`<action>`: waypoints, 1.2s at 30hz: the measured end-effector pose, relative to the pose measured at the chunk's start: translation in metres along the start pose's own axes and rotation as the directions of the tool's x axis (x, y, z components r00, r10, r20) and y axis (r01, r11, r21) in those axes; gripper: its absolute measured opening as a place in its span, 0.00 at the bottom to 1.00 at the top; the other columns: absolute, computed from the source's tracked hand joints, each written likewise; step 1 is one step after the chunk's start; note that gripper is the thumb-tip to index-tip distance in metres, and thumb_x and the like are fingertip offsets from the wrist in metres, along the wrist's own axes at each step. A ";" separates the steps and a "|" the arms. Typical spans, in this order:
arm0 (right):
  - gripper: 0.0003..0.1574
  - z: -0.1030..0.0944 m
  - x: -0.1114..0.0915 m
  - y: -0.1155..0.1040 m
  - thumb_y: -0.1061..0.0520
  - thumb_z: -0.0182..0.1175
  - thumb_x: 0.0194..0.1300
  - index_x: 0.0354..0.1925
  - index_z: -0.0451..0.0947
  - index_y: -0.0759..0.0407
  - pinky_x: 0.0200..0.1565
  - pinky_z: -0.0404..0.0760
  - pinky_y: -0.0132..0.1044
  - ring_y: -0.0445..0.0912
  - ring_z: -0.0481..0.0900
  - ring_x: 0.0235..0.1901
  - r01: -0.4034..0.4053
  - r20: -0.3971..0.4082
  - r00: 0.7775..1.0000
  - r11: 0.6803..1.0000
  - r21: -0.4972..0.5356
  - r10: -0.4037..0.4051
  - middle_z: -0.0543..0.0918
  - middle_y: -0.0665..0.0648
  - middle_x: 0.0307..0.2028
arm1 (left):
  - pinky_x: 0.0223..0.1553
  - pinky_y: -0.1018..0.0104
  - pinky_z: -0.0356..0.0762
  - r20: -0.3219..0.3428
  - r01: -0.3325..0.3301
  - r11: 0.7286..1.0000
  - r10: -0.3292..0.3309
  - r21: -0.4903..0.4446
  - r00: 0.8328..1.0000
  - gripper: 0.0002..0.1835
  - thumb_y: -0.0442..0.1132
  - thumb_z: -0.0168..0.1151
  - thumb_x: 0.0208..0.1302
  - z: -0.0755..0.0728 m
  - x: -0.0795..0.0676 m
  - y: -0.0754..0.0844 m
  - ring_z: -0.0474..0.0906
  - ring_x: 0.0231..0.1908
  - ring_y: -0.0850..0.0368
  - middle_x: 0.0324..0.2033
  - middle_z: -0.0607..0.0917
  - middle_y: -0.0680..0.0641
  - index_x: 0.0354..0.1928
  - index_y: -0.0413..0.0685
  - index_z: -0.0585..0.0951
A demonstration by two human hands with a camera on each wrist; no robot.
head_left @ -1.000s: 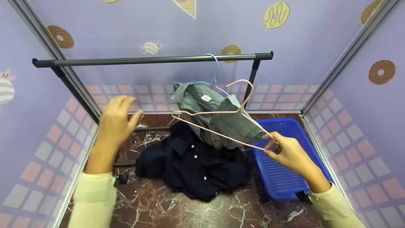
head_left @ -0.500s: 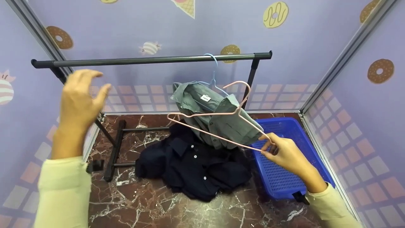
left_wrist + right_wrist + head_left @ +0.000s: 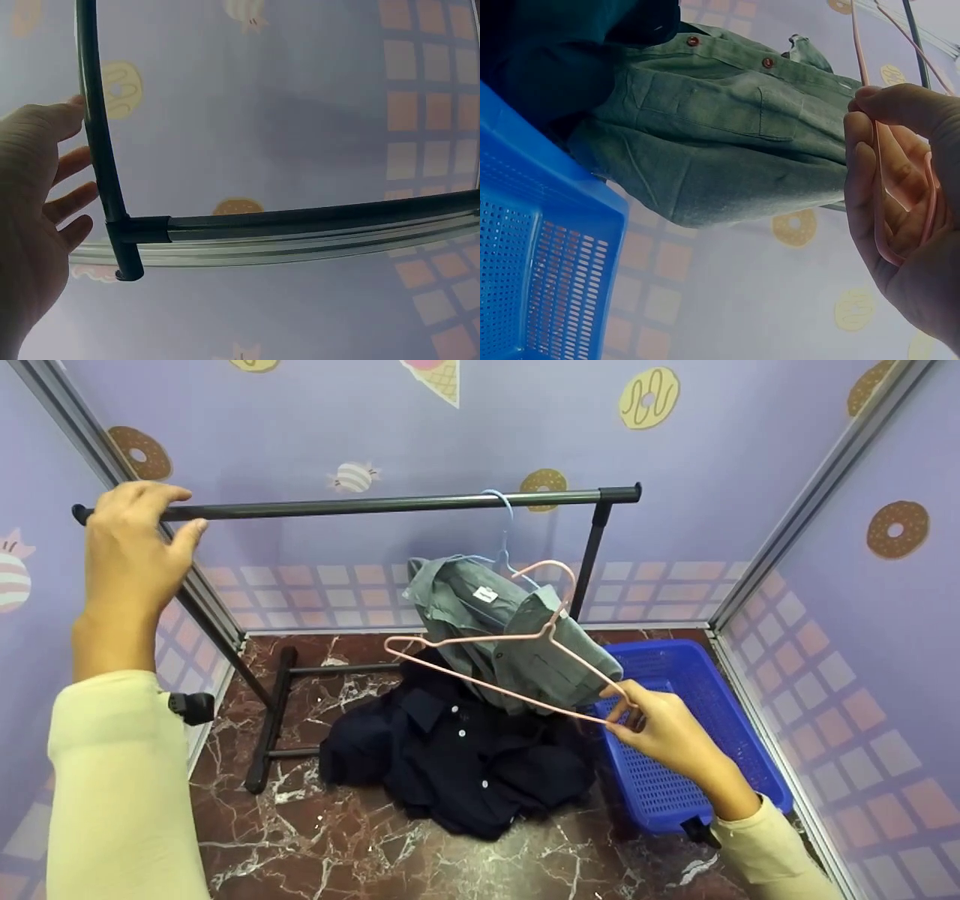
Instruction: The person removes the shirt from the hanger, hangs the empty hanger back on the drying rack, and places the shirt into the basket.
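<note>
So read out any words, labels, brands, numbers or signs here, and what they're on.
Nothing here is readable.
White label inside the grey-green shirt: too small and blurred to read.
Pink hanger and clothes rack: no markings visible.
Patterned walls: no lettering visible.

Two hangers (image 3: 487, 639) (one pink), two shirts (image 3: 465, 765), one basket (image 3: 750, 727), one rack (image 3: 337, 506)

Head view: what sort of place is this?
Probably a small staged booth rather than a real bedroom or shop: framed wall panels printed with doughnuts and sweets enclose three sides, with a clothes rack and a blue basket on a marbled floor.
</note>
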State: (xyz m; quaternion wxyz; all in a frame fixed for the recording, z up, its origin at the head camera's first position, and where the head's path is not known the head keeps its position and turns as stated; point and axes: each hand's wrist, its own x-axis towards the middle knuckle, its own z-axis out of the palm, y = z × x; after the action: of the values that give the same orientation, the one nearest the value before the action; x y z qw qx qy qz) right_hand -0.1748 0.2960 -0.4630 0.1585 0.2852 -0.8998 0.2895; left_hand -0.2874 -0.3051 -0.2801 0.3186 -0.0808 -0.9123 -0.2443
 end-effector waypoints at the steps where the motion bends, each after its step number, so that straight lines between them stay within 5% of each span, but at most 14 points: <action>1: 0.28 0.001 0.000 0.000 0.68 0.77 0.51 0.50 0.81 0.58 0.24 0.78 0.27 0.34 0.81 0.24 0.000 0.002 1.000 1.000 -0.001 0.000 0.90 0.43 0.29 | 0.74 0.40 0.61 -0.004 -0.003 1.000 0.003 -0.001 1.000 0.18 0.37 0.66 0.70 0.001 0.002 -0.002 0.72 0.65 0.30 0.61 0.81 0.32 0.59 0.38 0.83; 9: 0.27 0.003 0.000 0.002 0.69 0.77 0.52 0.50 0.81 0.58 0.25 0.78 0.25 0.35 0.82 0.24 0.001 0.011 1.000 1.000 0.025 -0.001 0.90 0.44 0.29 | 0.62 0.38 0.70 -0.033 0.037 0.999 -0.037 -0.006 0.999 0.14 0.37 0.68 0.69 0.005 0.008 -0.005 0.78 0.56 0.31 0.52 0.86 0.33 0.53 0.38 0.87; 19: 0.27 0.009 0.008 -0.008 0.66 0.77 0.53 0.50 0.80 0.57 0.26 0.80 0.31 0.36 0.83 0.25 -0.031 0.020 0.999 1.000 -0.004 0.031 0.90 0.44 0.29 | 0.56 0.40 0.69 -0.076 0.066 0.997 -0.068 -0.028 0.995 0.11 0.36 0.70 0.67 0.011 0.008 -0.006 0.78 0.52 0.33 0.48 0.87 0.34 0.49 0.39 0.88; 36: 0.28 0.026 0.062 -0.052 0.64 0.77 0.54 0.52 0.79 0.57 0.32 0.86 0.37 0.41 0.88 0.29 0.002 -0.018 1.000 0.999 -0.037 -0.003 0.90 0.47 0.30 | 0.57 0.42 0.68 -0.102 0.066 0.996 -0.071 -0.052 0.992 0.11 0.36 0.70 0.67 0.015 0.007 -0.005 0.77 0.50 0.35 0.46 0.86 0.34 0.49 0.39 0.89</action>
State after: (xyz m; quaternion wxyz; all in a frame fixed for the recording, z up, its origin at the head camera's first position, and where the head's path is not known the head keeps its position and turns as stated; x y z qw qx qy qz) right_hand -0.1959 0.2196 -0.4326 0.1722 0.2809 -0.9032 0.2750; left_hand -0.3025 -0.3020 -0.2873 0.3550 -0.0441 -0.8905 -0.2810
